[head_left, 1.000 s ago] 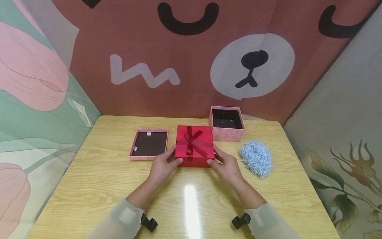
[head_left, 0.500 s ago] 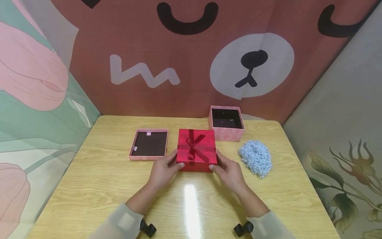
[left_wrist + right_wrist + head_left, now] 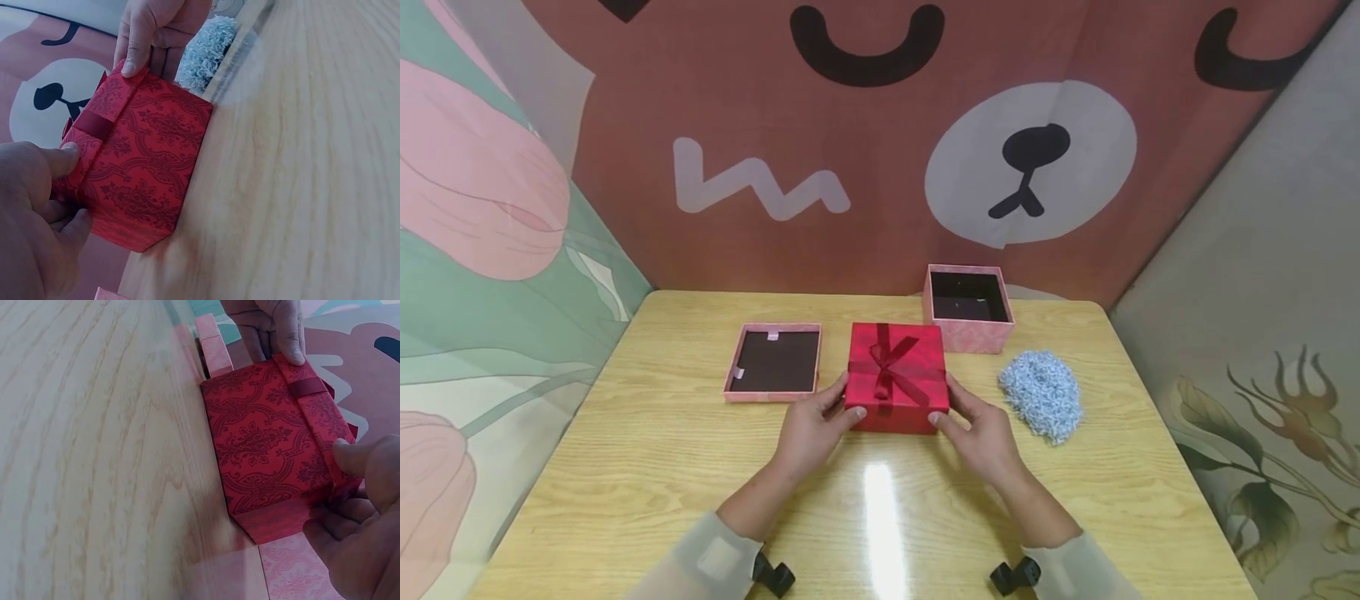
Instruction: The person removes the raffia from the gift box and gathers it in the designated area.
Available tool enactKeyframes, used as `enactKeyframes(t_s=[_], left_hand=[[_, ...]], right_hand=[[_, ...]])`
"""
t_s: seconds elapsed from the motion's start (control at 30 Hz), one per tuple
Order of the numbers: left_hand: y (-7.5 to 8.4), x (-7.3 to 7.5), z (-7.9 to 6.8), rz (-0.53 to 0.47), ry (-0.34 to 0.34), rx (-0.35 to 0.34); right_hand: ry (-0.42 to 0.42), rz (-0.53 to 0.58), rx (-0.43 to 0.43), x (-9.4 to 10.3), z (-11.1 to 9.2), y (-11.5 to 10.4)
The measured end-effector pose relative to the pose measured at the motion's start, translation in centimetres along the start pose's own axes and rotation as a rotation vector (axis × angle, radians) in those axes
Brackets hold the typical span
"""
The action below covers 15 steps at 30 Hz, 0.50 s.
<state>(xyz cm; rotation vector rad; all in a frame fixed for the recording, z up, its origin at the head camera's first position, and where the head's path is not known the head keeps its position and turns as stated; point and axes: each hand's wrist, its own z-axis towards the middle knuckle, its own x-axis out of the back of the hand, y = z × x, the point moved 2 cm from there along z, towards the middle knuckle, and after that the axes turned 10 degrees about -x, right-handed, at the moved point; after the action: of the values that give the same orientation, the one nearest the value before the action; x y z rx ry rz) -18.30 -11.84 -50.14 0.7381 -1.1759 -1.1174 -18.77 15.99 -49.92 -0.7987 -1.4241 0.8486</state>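
A red patterned gift box (image 3: 159,147) stands on the table in front of me. Its red lid (image 3: 904,346), tied with a dark red ribbon bow (image 3: 886,367), sits on top. My left hand (image 3: 808,427) holds the lid's near left corner, thumb on the front edge and fingers along the side. At the near right corner my right hand (image 3: 987,433) grips the lid the same way. Both wrist views show the thumbs pressing the lid's rim, with the taller box body below it. The inside of the red box is hidden.
Left of the red box lies a pink tray-like lid (image 3: 771,397) with its dark inside facing up. A pink box (image 3: 977,337) with a dark interior stands behind on the right. A fluffy light blue bundle (image 3: 1041,396) rests on the wooden table (image 3: 625,467) at right.
The red box has come a little nearer to me and slightly right, with both hands on it. Over the last half second it has moved only slightly.
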Motion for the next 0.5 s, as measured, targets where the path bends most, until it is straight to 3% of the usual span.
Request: enactKeyframes(t_s=[0.33, 0.5], left_hand=[[0.9, 0.2, 0.3, -0.064, 0.046, 0.004], [1.6, 0.7, 0.8, -0.129, 0.082, -0.031]], right_hand=[[0.063, 0.009, 0.058, 0.7, 0.1, -0.9], [0.076, 0.038, 0.073, 1.0, 0.3, -1.4]])
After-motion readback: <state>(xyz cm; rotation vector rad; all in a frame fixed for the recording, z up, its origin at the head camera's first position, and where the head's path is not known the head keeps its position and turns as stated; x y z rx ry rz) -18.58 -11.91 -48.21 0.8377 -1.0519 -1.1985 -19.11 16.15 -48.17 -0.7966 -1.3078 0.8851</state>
